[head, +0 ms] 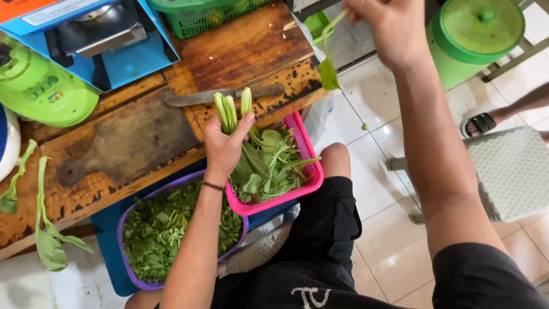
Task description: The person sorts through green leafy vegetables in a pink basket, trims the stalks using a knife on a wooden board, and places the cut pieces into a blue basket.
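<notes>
So, counting it up: three pale green stalks (231, 109) stick up out of the left hand (226, 146), which is curled tight around the bunch, thumb across the front, with the leafy ends hanging down into the pink basket (311, 177). That bunch sits right at the edge of the wooden surface (251, 46), just in front of the knife. The right hand (389, 26) is up high and off to the side, fingers pinched together on one single stem with a leaf (328, 68) dangling from it over the tiled floor (389, 240).

Baskets: two in front of the person. The pink basket holds loose whole leaves, and the purple basket (128, 229) next to it, touching it, is full of chopped greens. A third, green basket (200, 20) sits at the back of the surface.

One knife (223, 95) lies flat on the surface, blade pointing left, beside one dark cutting board (126, 140). Two limp stems (46, 229) hang off the left end of the surface.

Further out: one blue appliance (108, 46), one lime-green appliance (40, 86), one green lidded bucket (474, 34) on the floor, one woven stool (509, 171), and somebody else's sandalled foot (483, 122) near it
</notes>
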